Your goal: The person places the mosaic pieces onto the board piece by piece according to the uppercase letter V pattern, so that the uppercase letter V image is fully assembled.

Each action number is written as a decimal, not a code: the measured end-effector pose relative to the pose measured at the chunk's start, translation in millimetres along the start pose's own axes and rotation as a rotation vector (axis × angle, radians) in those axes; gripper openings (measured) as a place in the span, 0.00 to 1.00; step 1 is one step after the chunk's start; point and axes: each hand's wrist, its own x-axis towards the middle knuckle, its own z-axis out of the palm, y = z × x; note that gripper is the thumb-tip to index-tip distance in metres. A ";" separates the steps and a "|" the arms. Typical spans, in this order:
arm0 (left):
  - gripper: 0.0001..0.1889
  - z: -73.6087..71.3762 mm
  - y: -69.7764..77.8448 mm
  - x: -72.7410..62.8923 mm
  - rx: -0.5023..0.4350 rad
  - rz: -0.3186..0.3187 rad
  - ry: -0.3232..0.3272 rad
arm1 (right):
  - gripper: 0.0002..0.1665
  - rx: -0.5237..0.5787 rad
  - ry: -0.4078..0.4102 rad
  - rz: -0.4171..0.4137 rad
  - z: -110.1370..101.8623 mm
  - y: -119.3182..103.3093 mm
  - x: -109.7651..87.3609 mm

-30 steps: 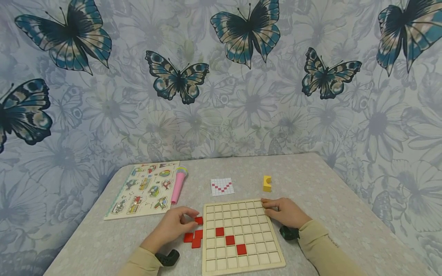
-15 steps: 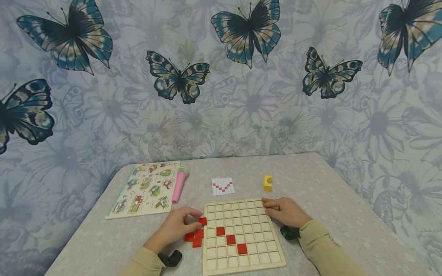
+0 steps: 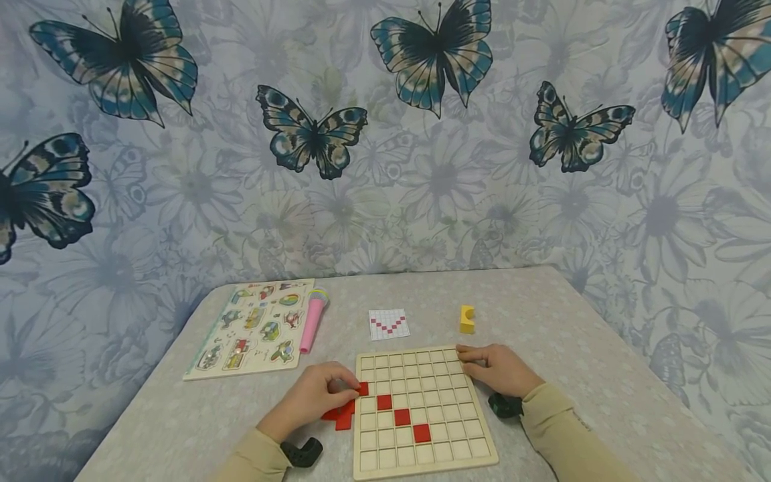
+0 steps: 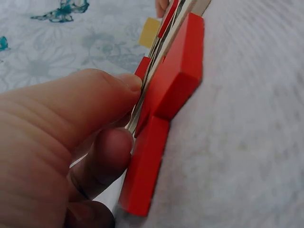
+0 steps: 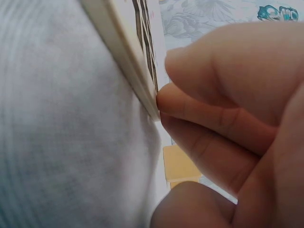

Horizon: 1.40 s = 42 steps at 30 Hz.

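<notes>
My left hand (image 3: 316, 393) pinches a red square tile (image 3: 364, 388) between thumb and fingers, at the left rim of a wooden grid board (image 3: 442, 414). Three red tiles (image 3: 402, 417) sit in the board's cells, in a diagonal stepping down to the right. Just left of the board lie several loose red tiles (image 3: 343, 420), partly covered by my left hand; the left wrist view shows a loose tile (image 4: 138, 173) right below my fingers. My right hand (image 3: 501, 371) touches the board's far right corner with its fingertips, the thumb held apart in the right wrist view.
Behind the board lies a white pattern card (image 3: 389, 325) with a red V of squares. A yellow block (image 3: 466, 319) with a rounded notch stands to its right. To the left are a pink toy microphone (image 3: 311, 325) and a picture puzzle board (image 3: 253, 328).
My left hand has moved right with the red tile, from beside the board to over its left rim. The right hand keeps its place at the corner.
</notes>
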 end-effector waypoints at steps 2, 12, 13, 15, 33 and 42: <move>0.04 1.6 0.0 1.3 0.002 0.027 0.003 | 0.20 0.002 0.001 0.001 -0.5 0.1 -0.2; 0.03 7.2 3.9 4.6 0.012 0.078 -0.003 | 0.20 -0.010 -0.003 -0.010 -1.0 0.7 0.6; 0.03 7.2 4.7 4.7 0.011 0.078 -0.002 | 0.20 -0.011 -0.002 -0.010 -1.1 0.5 0.6; 0.03 7.5 6.0 4.9 0.007 0.076 -0.002 | 0.20 -0.009 0.000 -0.007 -1.5 0.0 0.5; 0.02 10.5 7.8 5.8 0.035 0.050 0.056 | 0.21 -0.016 0.009 -0.013 -2.7 -1.5 0.5; 0.03 7.1 6.6 4.1 0.027 0.024 0.077 | 0.20 -0.010 0.002 0.009 -0.1 -0.8 0.4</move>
